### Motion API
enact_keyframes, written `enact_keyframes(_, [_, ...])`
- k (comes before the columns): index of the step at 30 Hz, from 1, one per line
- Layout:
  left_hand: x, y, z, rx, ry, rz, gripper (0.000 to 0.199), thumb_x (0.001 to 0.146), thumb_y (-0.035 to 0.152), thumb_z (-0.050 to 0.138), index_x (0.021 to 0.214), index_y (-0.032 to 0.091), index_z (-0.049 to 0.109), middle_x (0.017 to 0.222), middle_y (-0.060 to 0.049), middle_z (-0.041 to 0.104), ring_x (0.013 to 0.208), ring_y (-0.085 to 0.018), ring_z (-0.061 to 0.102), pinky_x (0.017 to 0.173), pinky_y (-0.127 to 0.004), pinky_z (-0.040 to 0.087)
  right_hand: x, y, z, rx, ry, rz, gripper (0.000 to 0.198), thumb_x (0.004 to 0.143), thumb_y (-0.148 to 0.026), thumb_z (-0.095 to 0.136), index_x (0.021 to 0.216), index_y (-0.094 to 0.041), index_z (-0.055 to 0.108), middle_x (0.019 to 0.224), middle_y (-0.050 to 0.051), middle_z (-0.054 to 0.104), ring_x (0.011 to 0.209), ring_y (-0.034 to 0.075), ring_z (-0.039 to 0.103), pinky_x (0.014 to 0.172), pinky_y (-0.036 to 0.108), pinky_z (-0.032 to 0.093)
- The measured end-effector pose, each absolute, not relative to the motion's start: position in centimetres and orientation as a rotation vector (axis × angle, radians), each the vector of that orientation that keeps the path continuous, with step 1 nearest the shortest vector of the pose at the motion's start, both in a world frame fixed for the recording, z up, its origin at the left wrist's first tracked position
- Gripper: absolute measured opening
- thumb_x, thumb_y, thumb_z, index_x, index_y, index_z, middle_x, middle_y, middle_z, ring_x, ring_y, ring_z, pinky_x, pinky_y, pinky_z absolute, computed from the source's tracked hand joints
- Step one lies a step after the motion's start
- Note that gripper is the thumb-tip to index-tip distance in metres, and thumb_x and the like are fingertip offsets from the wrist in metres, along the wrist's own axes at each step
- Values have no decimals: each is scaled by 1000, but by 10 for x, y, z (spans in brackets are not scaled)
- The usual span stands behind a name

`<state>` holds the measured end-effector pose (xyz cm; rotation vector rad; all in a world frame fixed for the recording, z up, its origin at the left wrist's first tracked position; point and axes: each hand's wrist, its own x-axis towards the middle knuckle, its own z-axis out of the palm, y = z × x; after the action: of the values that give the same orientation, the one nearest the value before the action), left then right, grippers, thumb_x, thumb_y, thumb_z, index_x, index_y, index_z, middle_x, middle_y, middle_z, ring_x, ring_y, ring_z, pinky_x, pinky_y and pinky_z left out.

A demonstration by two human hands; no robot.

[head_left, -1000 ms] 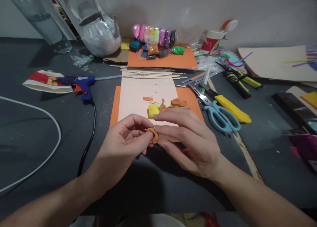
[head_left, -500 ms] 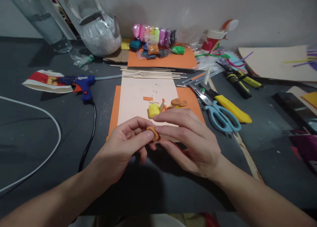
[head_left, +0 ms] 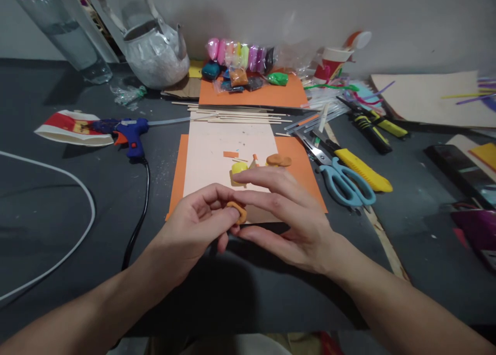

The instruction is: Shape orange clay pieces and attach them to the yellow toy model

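Between the thumb and fingers of my left hand (head_left: 211, 215) is a small flattened piece of orange-brown clay (head_left: 242, 213). My right hand (head_left: 292, 215) hovers just to the right, its fingers stretched and its thumb apart below. The right index fingertip reaches the left fingertips by the clay's upper edge; whether it touches the clay I cannot tell. Just beyond my hands, a yellow cylinder (head_left: 239, 168) stands on the pale sheet (head_left: 213, 138), partly covered by my right fingers. Flat orange-brown clay rounds (head_left: 277, 160) lie behind my right hand.
A blue glue gun (head_left: 134, 135) lies at left, its cord trailing forward. Thin wooden sticks (head_left: 240, 118) cross the sheet's far end. Scissors (head_left: 346, 184) and a yellow cutter (head_left: 362, 169) lie at right. Bagged coloured clay (head_left: 244, 58) and a metal kettle (head_left: 155, 52) stand at the back.
My right hand has shifted slightly left, with its thumb now farther under the clay. The clay has turned a little in my left fingers.
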<state>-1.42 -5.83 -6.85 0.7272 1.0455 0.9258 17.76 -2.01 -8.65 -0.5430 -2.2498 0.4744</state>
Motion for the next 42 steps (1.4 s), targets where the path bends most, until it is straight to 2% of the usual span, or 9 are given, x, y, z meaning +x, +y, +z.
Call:
enact_keyframes(5, [-16, -58, -70, 738, 1031, 855, 3, 81, 14, 70, 80, 18, 70, 67, 4, 60, 53, -6, 49, 46, -14, 42, 177, -21, -89, -545, -2247, 489, 25, 97, -25, 70, 120, -16, 66, 131, 19, 69, 126, 25, 65, 105, 46, 55])
enact_keyframes(10, [-21, -59, -75, 705, 914, 833, 6, 86, 17, 67, 87, 20, 73, 71, 2, 61, 62, -10, 54, 52, -16, 46, 175, -23, -87, -545, -2204, 553, 20, 97, -23, 70, 115, -14, 67, 128, 20, 70, 125, 24, 66, 104, 43, 55])
enact_keyframes(19, [-18, -56, -74, 729, 947, 870, 10, 87, 13, 67, 80, 17, 73, 66, 5, 62, 52, -5, 52, 50, -14, 43, 174, -23, -89, -547, -2172, 568, 27, 97, -23, 69, 123, -16, 67, 129, 18, 70, 123, 24, 67, 104, 44, 54])
enact_keyframes(25, [-20, -55, -73, 685, 858, 861, 10, 88, 15, 68, 81, 16, 75, 69, 2, 65, 60, -8, 59, 55, -16, 51, 175, -22, -87, -520, -2161, 603, 29, 96, -18, 66, 124, -10, 67, 127, 21, 70, 124, 24, 65, 105, 42, 52])
enact_keyframes(29, [-18, -55, -73, 684, 878, 891, 10, 88, 11, 67, 83, 15, 75, 67, 2, 65, 59, -7, 59, 56, -14, 52, 174, -22, -85, -521, -2158, 667, 32, 98, -17, 59, 129, -11, 65, 128, 20, 69, 125, 23, 64, 107, 44, 52])
enact_keyframes(34, [-15, -57, -75, 666, 915, 973, 5, 86, 10, 71, 87, 15, 74, 69, 1, 70, 61, -9, 64, 58, -17, 58, 174, -24, -87, -543, -2180, 557, 29, 97, -19, 66, 123, -8, 67, 125, 22, 71, 120, 24, 66, 103, 43, 54])
enact_keyframes(42, [-16, -56, -79, 542, 831, 965, 7, 84, 11, 78, 90, 14, 75, 73, 0, 76, 65, -7, 70, 65, -14, 60, 171, -24, -89, -576, -2278, 310, 35, 104, -24, 53, 132, -6, 64, 132, 23, 69, 126, 28, 63, 106, 51, 55])
